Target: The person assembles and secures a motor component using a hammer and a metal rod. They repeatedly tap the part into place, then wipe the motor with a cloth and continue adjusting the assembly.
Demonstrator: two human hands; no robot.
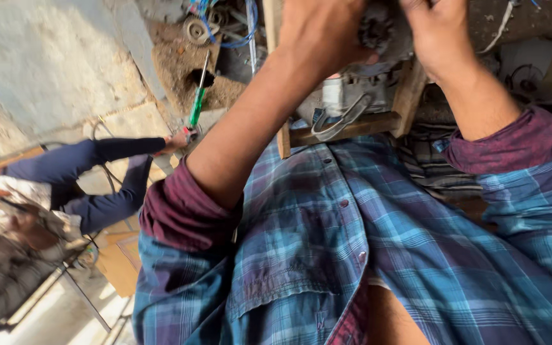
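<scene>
Fingers of the left hand (321,29) are curling closed around a dark, greasy metal part (378,29) near the top edge of the view, gripping it from the left side. The right hand (436,32) is closing on the same part from the right, its fingers wrapping over the top so that the part is sitting squeezed between both hands. How the fingertips are lying on the far side cannot be told, since the backs of the hands are hiding them. Just below the part, a grey machine body (346,96) is resting in a rough wooden frame (407,96), and a curved metal handle (340,121) is hanging across the front rail of that frame. Both forearms are reaching up from rolled maroon cuffs, and a blue plaid shirt (352,243) is filling the lower half of the view. Off to the left, well apart from the two hands, another person in a dark blue sleeve (78,160) is holding a green-handled screwdriver (197,102), its shaft pointing up towards a hole in the sandy ground. Blue wires (237,25) are looping near a small wheel (194,29) above that.
</scene>
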